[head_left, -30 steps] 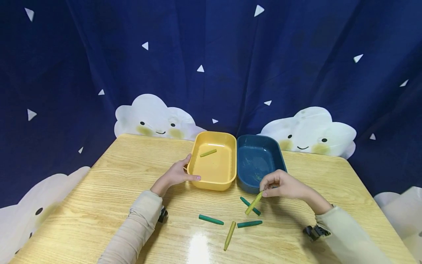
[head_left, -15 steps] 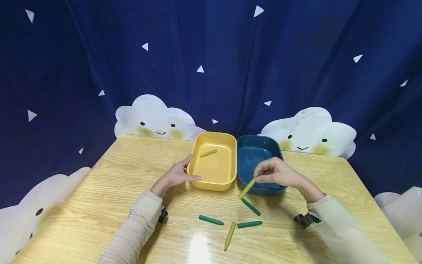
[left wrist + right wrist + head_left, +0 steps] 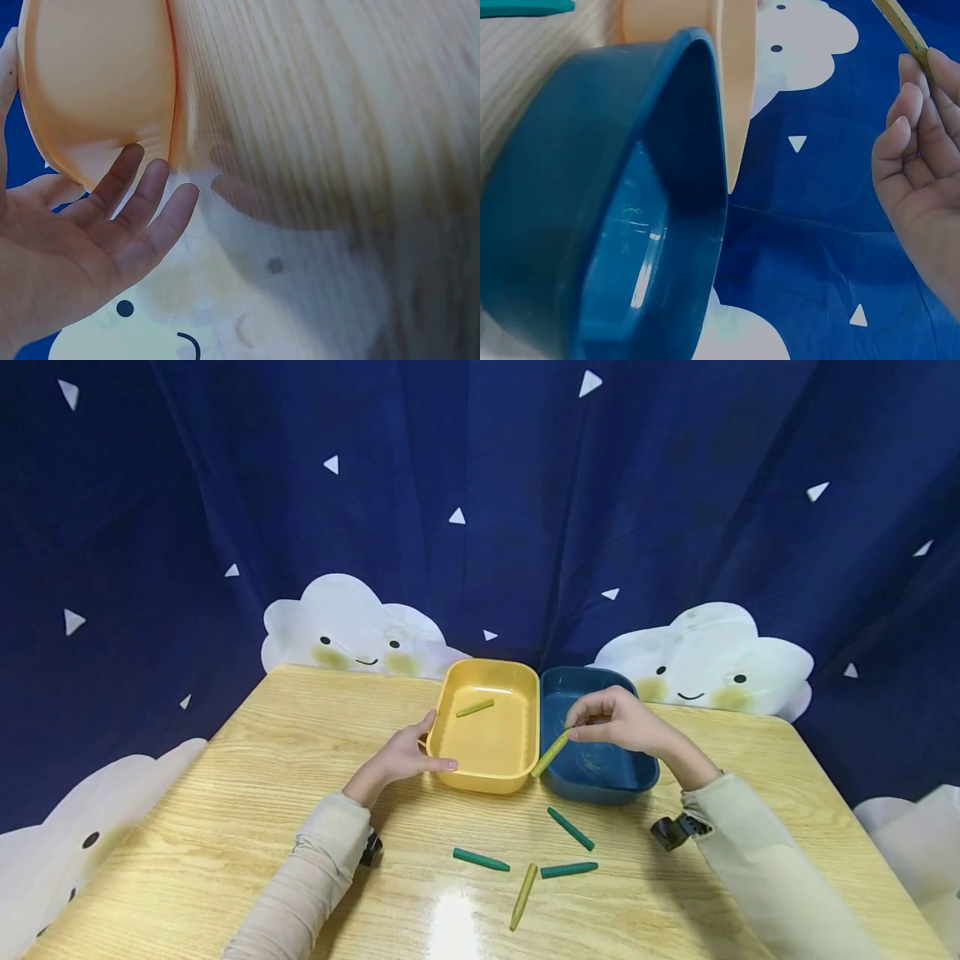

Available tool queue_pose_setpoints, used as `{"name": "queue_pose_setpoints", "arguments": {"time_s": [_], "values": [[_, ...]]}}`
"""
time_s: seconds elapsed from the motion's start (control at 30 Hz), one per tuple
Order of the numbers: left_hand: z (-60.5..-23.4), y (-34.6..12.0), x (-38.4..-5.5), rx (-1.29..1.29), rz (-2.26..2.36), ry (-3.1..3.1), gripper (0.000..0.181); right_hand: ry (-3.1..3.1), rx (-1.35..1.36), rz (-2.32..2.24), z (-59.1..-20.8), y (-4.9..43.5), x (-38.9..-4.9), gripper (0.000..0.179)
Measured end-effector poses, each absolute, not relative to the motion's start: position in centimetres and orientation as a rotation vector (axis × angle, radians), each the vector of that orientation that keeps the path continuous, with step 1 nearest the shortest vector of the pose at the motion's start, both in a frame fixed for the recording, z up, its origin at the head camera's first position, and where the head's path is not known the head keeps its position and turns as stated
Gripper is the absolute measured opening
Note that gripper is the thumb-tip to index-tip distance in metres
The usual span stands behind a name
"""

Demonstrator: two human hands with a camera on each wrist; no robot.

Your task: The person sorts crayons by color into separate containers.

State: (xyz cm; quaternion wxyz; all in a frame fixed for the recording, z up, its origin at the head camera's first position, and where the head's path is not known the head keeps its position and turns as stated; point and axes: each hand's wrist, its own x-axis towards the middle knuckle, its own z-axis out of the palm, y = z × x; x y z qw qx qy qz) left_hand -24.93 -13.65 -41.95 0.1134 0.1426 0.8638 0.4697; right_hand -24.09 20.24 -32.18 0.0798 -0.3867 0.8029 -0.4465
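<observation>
My right hand (image 3: 622, 720) pinches one end of a yellow crayon (image 3: 551, 754) between thumb and fingertips. It is over the dark blue box (image 3: 600, 793), with the crayon slanting down to the left toward the gap between the boxes. In the right wrist view the pinched crayon (image 3: 904, 28) points up and left, away from the hand. My left hand (image 3: 397, 754) rests at the near left corner of the yellow box (image 3: 487, 783), thumb along its near rim. The left wrist view shows its other fingers (image 3: 154, 180) loosely spread beside the box wall. Another yellow crayon (image 3: 475, 708) lies inside this box.
On the wooden table (image 3: 300, 727) before the boxes lie a yellow crayon (image 3: 523, 897) and three green ones: a left crayon (image 3: 481, 859), an upper crayon (image 3: 570, 828) and a right crayon (image 3: 568, 869). A dark blue curtain (image 3: 510, 485) with white clouds hangs behind the boxes.
My right hand has carried the yellow crayon up and left, from above the green crayons to over the blue box. The blue box's near side has shifted slightly right. My left hand stays put.
</observation>
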Motion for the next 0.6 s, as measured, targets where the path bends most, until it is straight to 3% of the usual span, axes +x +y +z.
{"name": "queue_pose_setpoints", "arguments": {"time_s": [0.6], "values": [[-42.0, -13.7, -25.1, 0.428, 1.388, 2.521, 0.106, 2.468, -0.939, -1.356, -30.8, 17.2, -28.7, 0.01]]}}
